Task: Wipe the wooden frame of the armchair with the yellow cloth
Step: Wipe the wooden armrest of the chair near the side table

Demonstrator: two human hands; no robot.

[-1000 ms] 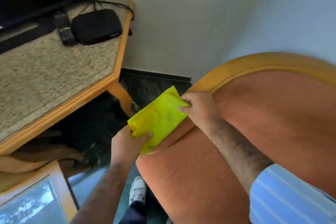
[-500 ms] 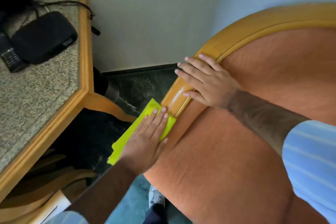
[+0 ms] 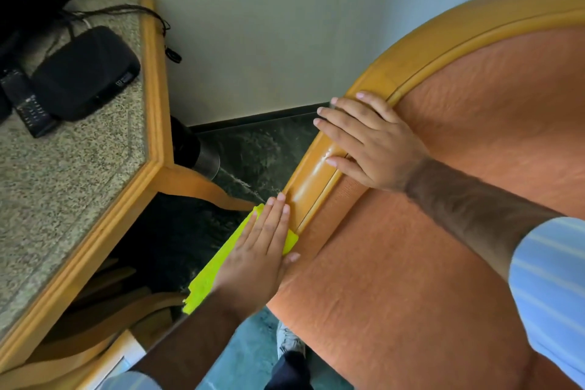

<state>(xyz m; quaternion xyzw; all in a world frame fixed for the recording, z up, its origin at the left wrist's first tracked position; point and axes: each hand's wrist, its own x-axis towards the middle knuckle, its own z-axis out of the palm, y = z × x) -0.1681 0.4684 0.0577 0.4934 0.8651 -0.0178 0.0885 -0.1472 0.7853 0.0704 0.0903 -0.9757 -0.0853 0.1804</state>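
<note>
The armchair's curved wooden frame [image 3: 443, 35] runs from the upper right down to the middle, bordering orange upholstery [image 3: 411, 263]. The yellow cloth [image 3: 215, 266] lies along the lower end of the frame and hangs off its outer side. My left hand [image 3: 259, 250] lies flat on the cloth, fingers together, pressing it against the wood; most of the cloth is under the palm. Further up the rail, my right hand [image 3: 370, 142] rests flat on the frame and the upholstery's edge with fingers spread and nothing in it. A glossy stretch of wood [image 3: 311, 187] shows between the two hands.
A wood-edged table with a speckled top [image 3: 79, 184] stands close on the left, carrying a black box [image 3: 85, 73], a remote [image 3: 28, 104] and cables. A metal cylinder [image 3: 196, 152] sits below its corner. Behind is the wall, below a dark floor and my shoe [image 3: 289, 336].
One second ago both hands held the cloth up in the air. My right hand let go and settled on the frame; my left hand pressed the cloth onto the rail.
</note>
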